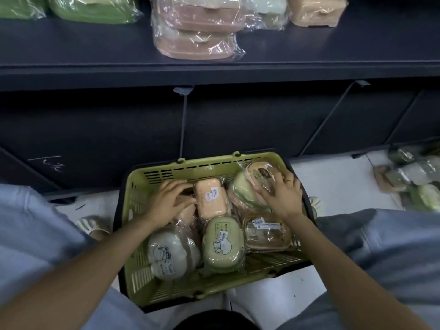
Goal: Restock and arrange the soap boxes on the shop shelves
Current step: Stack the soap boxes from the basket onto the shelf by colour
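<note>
Both my hands are down in the green basket on the floor, under the dark shelf. Left hand has its fingers curled onto something dark beside the peach soap box; can't tell if it's truly gripping or just touching. Right hand lies over the top wrapped box at the basket's far right, fingers spread and bent around it, looks like a grip starting.

The rest of the stock is in the basket: green box with a cartoon print in the middle, white round box near left, tan box at right, plus a green-rimmed one under my right hand. The shelf above already carries pink boxes stacked, and green boxes to the left. More packs lie on the floor far right.

Handling guess: hard plastic shells, light, rigid, not fragile. The loose clear film is crinkly and slick, so pinching film alone would slip. Better to span the short sides of a box with thumb and fingers, pressing through the film onto the shell. Stacked ones may slide on each other.
</note>
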